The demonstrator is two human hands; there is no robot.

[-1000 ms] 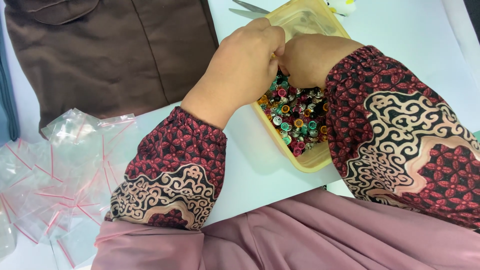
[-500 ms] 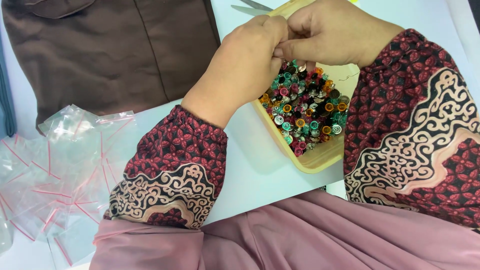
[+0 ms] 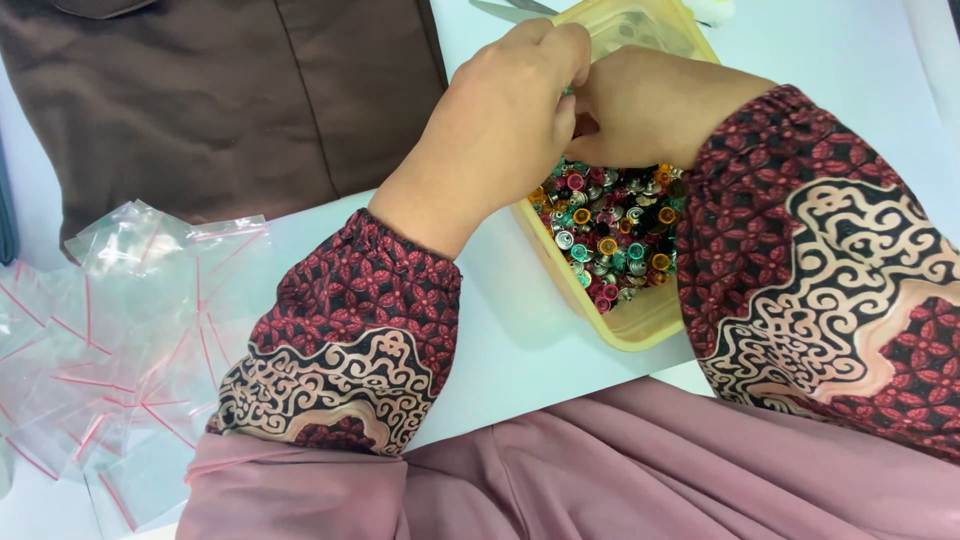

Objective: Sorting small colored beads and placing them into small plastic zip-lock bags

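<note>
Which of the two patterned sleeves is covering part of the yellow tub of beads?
The right sleeve: it overlaps the yellow tub's right side, while the left sleeve lies clear on the white table.

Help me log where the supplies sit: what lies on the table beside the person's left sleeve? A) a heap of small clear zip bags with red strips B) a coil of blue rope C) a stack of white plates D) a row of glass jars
A: a loose heap of clear zip bags with red strips lies on the white table just left of the left sleeve; no plates, rope or jars show.
</note>
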